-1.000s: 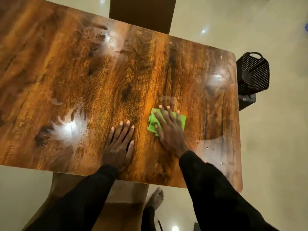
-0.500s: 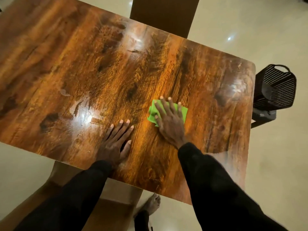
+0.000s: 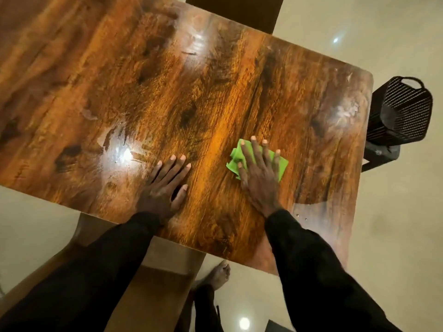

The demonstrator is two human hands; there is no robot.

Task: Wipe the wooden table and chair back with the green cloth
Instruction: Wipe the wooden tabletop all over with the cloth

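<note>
At four o'clock on the wooden table (image 3: 215,92), the flat-fingered right hand (image 3: 259,180) presses the green cloth (image 3: 281,164), the left hand (image 3: 163,188) lies flat, and the chair back (image 3: 235,10) at twelve looks yet unwiped.

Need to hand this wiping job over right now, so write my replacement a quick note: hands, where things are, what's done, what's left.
Left hand: flat on the wooden table, fingers straight, holding nothing.
Right hand: fingers straight, pressing the green cloth onto the tabletop, right of the middle.
Done: cannot tell which parts are already wiped.
Left: streaky patch beyond the left hand, droplets near the right corner, then the chair back at the far edge, which the cloth is nowhere near.
</note>
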